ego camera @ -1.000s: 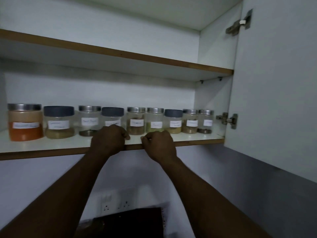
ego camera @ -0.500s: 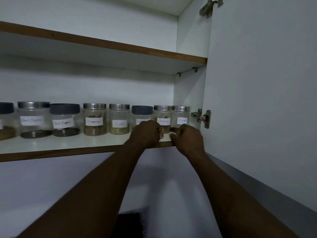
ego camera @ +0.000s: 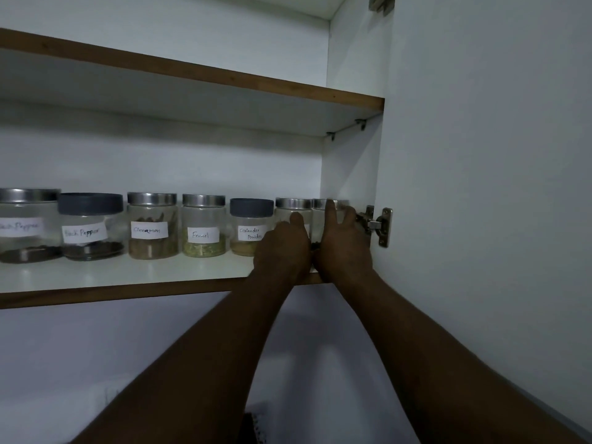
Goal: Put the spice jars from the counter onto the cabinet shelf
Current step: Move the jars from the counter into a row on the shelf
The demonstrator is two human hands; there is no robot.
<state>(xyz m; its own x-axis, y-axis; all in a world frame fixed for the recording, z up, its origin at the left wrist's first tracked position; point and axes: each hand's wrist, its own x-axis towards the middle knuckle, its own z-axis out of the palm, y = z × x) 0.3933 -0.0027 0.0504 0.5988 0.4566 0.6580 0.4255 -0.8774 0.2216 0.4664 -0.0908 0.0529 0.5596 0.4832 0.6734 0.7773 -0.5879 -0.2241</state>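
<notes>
Several labelled glass spice jars stand in a row on the lower cabinet shelf [ego camera: 128, 285]: two black pepper jars [ego camera: 91, 227], cinnamon [ego camera: 152, 225], fennel [ego camera: 204, 225] and coriander powder [ego camera: 248, 227]. At the right end my left hand [ego camera: 282, 251] is cupped on a steel-lidded jar [ego camera: 293, 204]. Beside it, my right hand [ego camera: 342, 248] wraps the last jar [ego camera: 320, 204] by the cabinet side wall, with thumb and fingers spread around it. Both hands hide those jars' labels and most of their glass.
The open cabinet door [ego camera: 480, 187] stands close on the right, with its metal hinge [ego camera: 379, 224] just beside my right hand. An upper shelf [ego camera: 192, 75] runs overhead. Below the shelf is a plain white wall.
Both hands slid right along the shelf edge from the row's middle, then rose from closed fists at the edge onto the two rightmost jars. The view shifted right.
</notes>
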